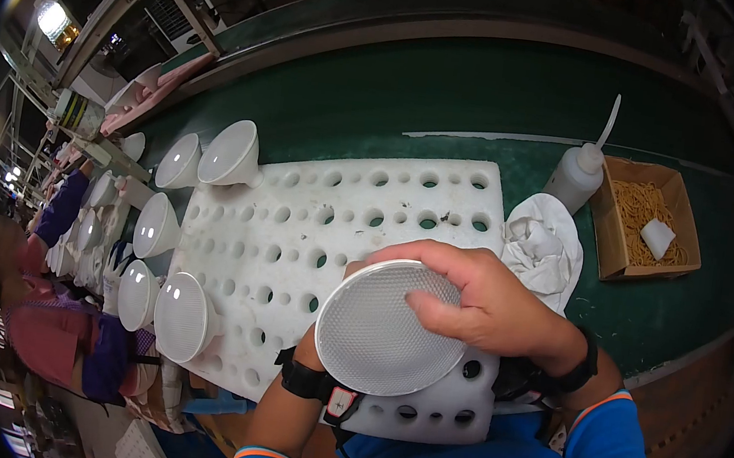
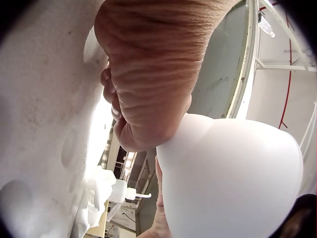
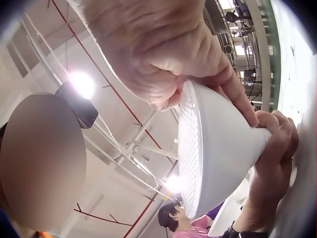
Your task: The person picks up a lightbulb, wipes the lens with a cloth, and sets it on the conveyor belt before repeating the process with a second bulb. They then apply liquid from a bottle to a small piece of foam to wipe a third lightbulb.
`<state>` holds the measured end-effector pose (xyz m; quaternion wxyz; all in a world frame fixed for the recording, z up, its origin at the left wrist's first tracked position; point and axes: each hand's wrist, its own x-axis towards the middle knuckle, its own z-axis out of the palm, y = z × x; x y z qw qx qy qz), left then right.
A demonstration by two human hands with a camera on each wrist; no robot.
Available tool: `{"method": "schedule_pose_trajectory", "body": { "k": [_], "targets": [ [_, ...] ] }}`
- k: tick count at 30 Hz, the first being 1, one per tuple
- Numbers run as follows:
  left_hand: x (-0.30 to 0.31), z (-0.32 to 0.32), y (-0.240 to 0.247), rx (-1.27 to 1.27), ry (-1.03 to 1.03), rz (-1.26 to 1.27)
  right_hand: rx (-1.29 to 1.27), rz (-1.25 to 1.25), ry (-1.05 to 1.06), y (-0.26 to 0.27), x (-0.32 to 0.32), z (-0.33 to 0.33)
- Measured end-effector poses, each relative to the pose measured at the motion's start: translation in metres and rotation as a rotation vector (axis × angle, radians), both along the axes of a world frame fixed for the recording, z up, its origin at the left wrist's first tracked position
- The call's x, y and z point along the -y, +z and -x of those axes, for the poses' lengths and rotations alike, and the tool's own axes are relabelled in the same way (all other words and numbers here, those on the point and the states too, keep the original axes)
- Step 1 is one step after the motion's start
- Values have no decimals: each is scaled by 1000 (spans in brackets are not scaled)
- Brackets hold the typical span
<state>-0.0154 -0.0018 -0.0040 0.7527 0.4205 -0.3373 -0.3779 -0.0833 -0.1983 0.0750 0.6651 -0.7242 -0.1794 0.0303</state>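
A white cone-shaped reflector lamp (image 1: 381, 339) with a dimpled clear lens is held in both hands above a white foam tray (image 1: 250, 225) full of round holes. The right hand (image 1: 499, 303) grips its wide rim, thumb laid on the lens and fingers along the white outer side. At the narrow neck, the left hand (image 3: 277, 144) curls its fingers round the lamp. From the head view that hand is mostly hidden behind the lens. Seen from the left wrist, the lamp's smooth white body (image 2: 228, 173) slants away from the left hand's palm (image 2: 153, 84).
Several similar lamps (image 1: 182, 317) stand along the tray's left side. To the right are a crumpled white cloth (image 1: 546, 249), a spouted squeeze bottle (image 1: 575, 178) and a cardboard box (image 1: 609, 248) of rubber bands. Another person (image 1: 50, 311) works at the left, beside the green table (image 1: 355, 92).
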Motion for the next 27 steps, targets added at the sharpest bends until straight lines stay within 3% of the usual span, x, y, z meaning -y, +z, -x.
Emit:
{"method": "schedule_pose_trajectory", "body": {
  "k": [3, 6, 9, 11, 14, 20, 23, 27],
  "targets": [
    [10, 14, 23, -148, 172, -96, 109, 4, -64, -8, -7, 0],
    [16, 20, 37, -198, 300, -237, 7, -42, -13, -8, 0, -2],
    [10, 6, 31, -80, 117, -222, -59, 6, 11, -6, 5, -1],
    [8, 5, 29, -17, 131, -236, -43, 12, 3, -5, 3, 1],
    [22, 19, 36, 16, 385, -277, 56, 9, -20, 0, -4, 4],
    [21, 5, -15, 252, 485, -249, 112, 63, -64, 7, -10, 7],
    [18, 0, -14, 349, 470, -305, 26, 30, -33, 7, -8, 6],
    [6, 9, 12, 156, 305, -411, -59, -50, 7, -3, 0, 1]
  ]
}}
